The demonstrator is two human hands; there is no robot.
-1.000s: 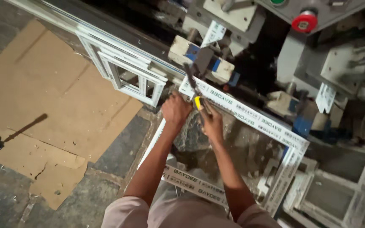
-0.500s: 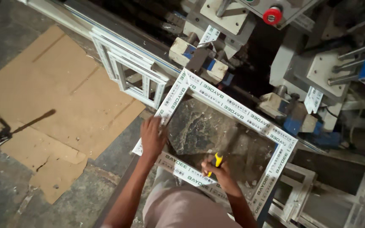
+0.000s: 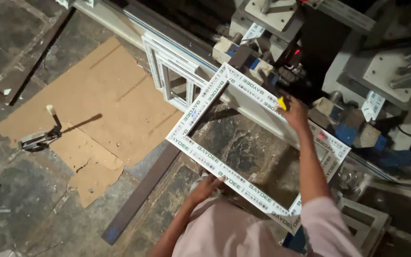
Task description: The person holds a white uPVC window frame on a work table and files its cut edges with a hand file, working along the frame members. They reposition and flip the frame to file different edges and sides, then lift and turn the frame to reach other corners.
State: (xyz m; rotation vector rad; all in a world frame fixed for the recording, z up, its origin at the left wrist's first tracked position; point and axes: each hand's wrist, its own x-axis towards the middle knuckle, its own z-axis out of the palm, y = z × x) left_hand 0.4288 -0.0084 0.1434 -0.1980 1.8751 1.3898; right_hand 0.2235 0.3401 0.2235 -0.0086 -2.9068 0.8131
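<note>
A white rectangular window frame (image 3: 200, 107) with a printed protective film is held tilted in front of me, one corner pointing at the machine. My left hand (image 3: 206, 186) grips its near rail from below. My right hand (image 3: 293, 114) reaches over the far rail, closed around a small yellow-handled tool (image 3: 281, 103). The tool's tip is hidden behind the hand. A second white frame (image 3: 167, 78) leans against the long machine rail behind it.
A grey and white machine (image 3: 367, 71) with clamps and blue parts fills the upper right. Flattened brown cardboard (image 3: 101, 109) lies on the stone floor at left, with a metal hand tool (image 3: 39, 139) on its edge. A dark flat bar (image 3: 139, 195) lies on the floor.
The frame has turned and shifted left. My right hand moved from the near rail up to the far rail with the yellow tool. My left hand dropped from the left rail to the near rail.
</note>
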